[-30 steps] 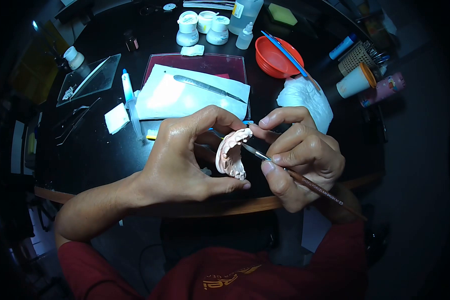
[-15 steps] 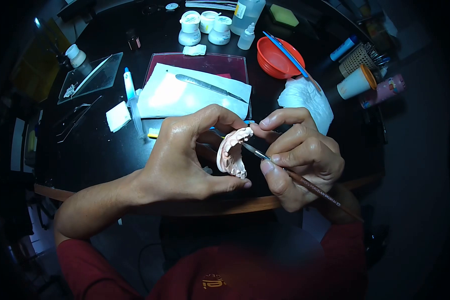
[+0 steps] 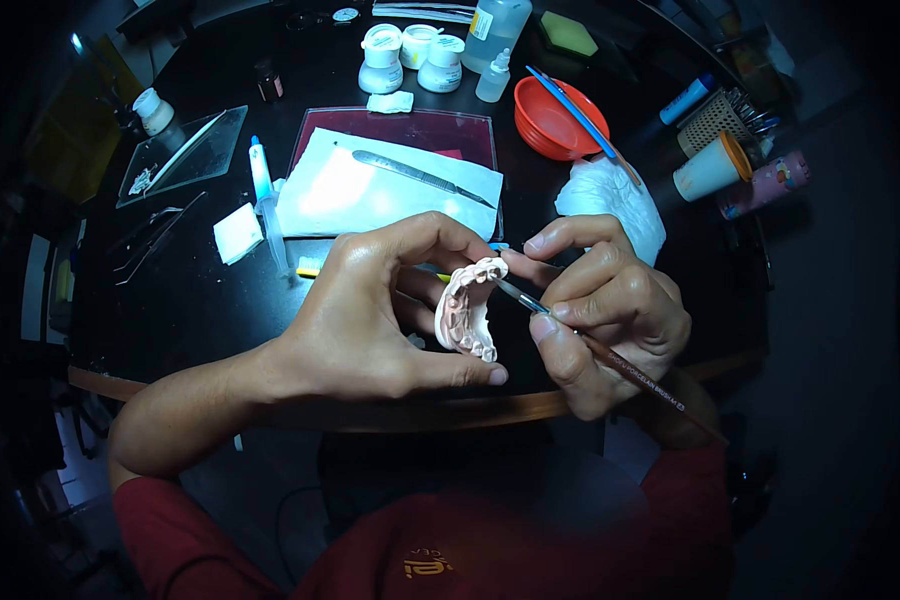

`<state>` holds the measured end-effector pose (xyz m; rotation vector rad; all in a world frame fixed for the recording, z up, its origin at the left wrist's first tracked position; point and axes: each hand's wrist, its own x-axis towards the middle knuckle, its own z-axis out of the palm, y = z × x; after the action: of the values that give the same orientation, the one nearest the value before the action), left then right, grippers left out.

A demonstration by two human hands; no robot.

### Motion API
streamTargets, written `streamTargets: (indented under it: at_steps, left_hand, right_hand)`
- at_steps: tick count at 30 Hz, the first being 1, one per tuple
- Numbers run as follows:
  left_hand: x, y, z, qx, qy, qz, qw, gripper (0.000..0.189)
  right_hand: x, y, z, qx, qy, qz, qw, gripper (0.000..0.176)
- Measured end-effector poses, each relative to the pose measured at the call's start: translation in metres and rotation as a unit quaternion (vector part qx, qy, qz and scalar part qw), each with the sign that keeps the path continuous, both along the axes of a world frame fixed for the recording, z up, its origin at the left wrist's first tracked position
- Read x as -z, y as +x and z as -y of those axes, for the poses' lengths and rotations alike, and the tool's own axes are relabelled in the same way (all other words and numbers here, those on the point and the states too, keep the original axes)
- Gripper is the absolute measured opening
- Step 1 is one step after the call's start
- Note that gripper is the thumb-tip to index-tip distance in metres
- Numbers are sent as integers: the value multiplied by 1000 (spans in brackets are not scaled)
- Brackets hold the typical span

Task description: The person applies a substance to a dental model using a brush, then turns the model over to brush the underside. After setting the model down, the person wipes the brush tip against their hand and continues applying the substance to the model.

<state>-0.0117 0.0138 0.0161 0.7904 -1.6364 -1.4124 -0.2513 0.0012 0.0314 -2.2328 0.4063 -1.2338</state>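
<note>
A pale, horseshoe-shaped dental model (image 3: 452, 322) with a row of teeth is gripped by my left hand (image 3: 365, 310), fingers at its top end and thumb at its lower end. My right hand (image 3: 615, 310) pinches a porcelain brush (image 3: 635, 378) with a dark reddish-brown handle and metal ferrule. The brush tip is right at the teeth near the model's upper end. My right index and ring or little fingers reach toward the model's top beside my left fingertips. Behind my left hand, a toothbrush with a yellow handle (image 3: 311, 267) lies partly hidden.
Beyond my hands, a scalpel (image 3: 410, 174) lies on a white paper sheet (image 3: 320, 200). A syringe (image 3: 270, 225) and tweezers (image 3: 155, 240) are at left. A red bowl (image 3: 545, 130) with a blue-handled brush across it and a crumpled tissue (image 3: 615, 205) are at right. White jars (image 3: 380, 70) stand behind.
The dental model has tilted in my left hand, so more of its tooth row and inner side faces me. The brush tip has moved slightly up and right with my right hand.
</note>
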Motion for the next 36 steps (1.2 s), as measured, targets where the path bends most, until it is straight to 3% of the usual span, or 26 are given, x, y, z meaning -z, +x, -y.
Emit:
streamTargets:
  at_steps: [8,16,36]
  left_hand:
    - [-1,2,3,28,40,-10,999,66]
    - [-5,2,3,31,79,-11,996,67]
    - [-5,1,3,31,83,-17,996,65]
  right_hand:
    - [4,-2,-1,-5,94,30,995,19]
    - [6,8,0,55,51,59,995,18]
    - [6,10,3,65,2,48,997,18]
